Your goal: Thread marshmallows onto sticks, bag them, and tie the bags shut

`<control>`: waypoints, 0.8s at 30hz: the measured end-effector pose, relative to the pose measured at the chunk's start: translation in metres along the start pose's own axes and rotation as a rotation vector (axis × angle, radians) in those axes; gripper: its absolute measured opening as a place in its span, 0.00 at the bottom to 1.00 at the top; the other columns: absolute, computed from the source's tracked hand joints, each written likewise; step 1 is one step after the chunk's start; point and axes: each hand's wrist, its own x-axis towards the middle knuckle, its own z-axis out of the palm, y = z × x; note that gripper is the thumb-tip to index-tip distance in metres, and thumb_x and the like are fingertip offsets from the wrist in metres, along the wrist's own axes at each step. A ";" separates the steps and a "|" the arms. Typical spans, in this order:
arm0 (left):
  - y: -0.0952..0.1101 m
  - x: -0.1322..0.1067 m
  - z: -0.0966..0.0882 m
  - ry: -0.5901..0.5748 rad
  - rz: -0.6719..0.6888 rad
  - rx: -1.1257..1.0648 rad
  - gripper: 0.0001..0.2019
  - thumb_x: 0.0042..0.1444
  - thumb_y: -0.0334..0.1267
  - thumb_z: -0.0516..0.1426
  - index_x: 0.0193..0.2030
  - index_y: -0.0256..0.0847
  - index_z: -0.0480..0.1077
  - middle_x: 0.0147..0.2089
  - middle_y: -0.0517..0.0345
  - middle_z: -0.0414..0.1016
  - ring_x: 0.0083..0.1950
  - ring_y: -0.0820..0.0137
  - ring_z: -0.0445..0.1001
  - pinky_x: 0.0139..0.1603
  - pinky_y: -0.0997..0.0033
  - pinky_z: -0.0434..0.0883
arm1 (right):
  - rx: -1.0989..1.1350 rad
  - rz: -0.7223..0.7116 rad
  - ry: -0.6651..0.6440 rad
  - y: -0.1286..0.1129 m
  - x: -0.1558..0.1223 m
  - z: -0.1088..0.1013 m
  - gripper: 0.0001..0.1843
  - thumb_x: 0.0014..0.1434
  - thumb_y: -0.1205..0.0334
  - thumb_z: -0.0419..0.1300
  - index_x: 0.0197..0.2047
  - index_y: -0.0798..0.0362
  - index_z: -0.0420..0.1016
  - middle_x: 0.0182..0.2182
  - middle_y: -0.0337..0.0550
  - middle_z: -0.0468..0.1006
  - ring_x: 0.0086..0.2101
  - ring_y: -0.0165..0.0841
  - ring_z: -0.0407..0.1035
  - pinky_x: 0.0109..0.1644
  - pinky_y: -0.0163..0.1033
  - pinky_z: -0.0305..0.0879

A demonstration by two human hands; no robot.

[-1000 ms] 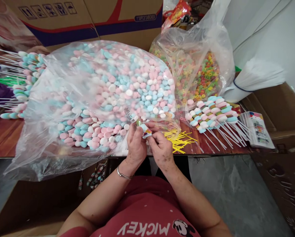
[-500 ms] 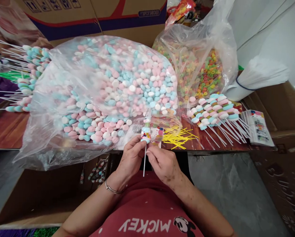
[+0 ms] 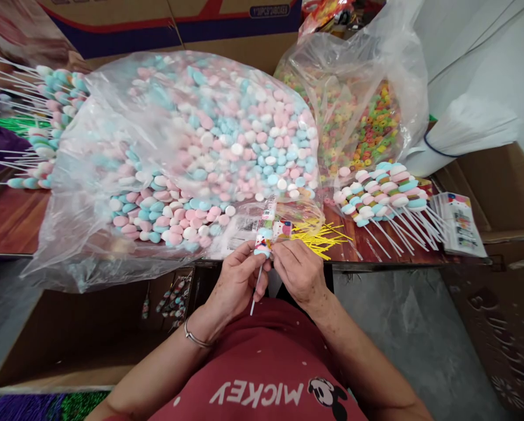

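My left hand (image 3: 239,276) is closed on a candy skewer (image 3: 263,238) in a clear printed wrapper. Its white stick (image 3: 256,289) points down toward my shirt, and pink and light blue candies show through the plastic. Close against the wrapper's lower right side, my right hand (image 3: 303,270) has its fingers pinched together; what lies between them is hidden. Just beyond that hand is a pile of yellow twist ties (image 3: 321,237). Further right lie several candy skewers (image 3: 384,190) without wrappers, sticks toward me.
A large clear bag of pastel candies (image 3: 226,134) fills the table's middle. Behind on the right stands a bag of coloured rings (image 3: 371,123). Printed wrappers (image 3: 461,225) lie at right; more skewers (image 3: 60,99) are at left. Below is an open cardboard box (image 3: 69,345).
My right hand has moved slightly up and right, from beside the stick to the wrapper's side. The skewer has tilted a little in my left hand. The view has shifted slightly.
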 end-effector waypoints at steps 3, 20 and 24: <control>0.001 0.001 -0.001 0.025 0.010 0.038 0.13 0.49 0.39 0.63 0.39 0.39 0.67 0.23 0.67 0.71 0.11 0.81 0.60 0.07 0.84 0.55 | 0.051 0.035 -0.020 0.001 0.003 -0.003 0.10 0.63 0.73 0.52 0.38 0.55 0.74 0.30 0.45 0.78 0.34 0.34 0.72 0.40 0.38 0.69; -0.013 0.004 -0.009 0.086 0.233 0.278 0.13 0.54 0.38 0.61 0.45 0.41 0.67 0.23 0.70 0.68 0.14 0.83 0.57 0.13 0.84 0.54 | -0.101 0.101 -0.080 -0.007 0.012 0.000 0.11 0.64 0.70 0.52 0.31 0.53 0.71 0.26 0.44 0.73 0.32 0.34 0.67 0.37 0.38 0.62; -0.015 0.004 -0.011 0.066 0.253 0.286 0.09 0.57 0.38 0.58 0.44 0.40 0.68 0.22 0.69 0.67 0.14 0.83 0.57 0.14 0.83 0.53 | -0.088 0.146 -0.068 -0.005 0.011 0.004 0.12 0.63 0.71 0.52 0.29 0.52 0.70 0.26 0.42 0.73 0.30 0.33 0.66 0.36 0.37 0.60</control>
